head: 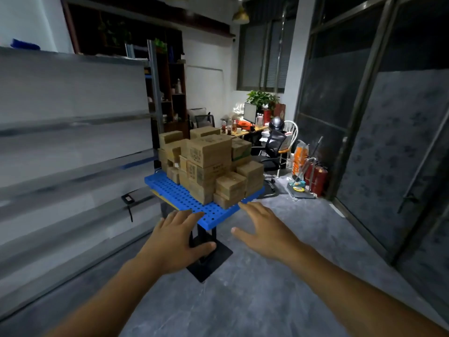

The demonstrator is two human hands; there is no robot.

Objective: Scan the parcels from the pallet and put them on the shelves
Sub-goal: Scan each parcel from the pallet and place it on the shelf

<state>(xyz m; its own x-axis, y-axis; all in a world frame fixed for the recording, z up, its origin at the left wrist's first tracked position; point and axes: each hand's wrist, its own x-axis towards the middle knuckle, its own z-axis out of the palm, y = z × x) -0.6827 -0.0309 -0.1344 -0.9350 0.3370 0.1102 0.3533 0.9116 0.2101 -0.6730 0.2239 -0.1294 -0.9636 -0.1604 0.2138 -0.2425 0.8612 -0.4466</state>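
Before the pallet [184, 198] edge, hands [175, 237] hover empty.

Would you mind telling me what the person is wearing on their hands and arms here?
Nothing worn shows. The left hand and right hand are ungloved, with no rings visible. No watch or band shows either, and the left forearm and right forearm are bare to the frame's bottom edge, so no sleeve comes into view.

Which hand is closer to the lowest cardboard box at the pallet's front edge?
Right. The right hand reaches to just below the box; the left hand is further down-left, by the pallet near corner.
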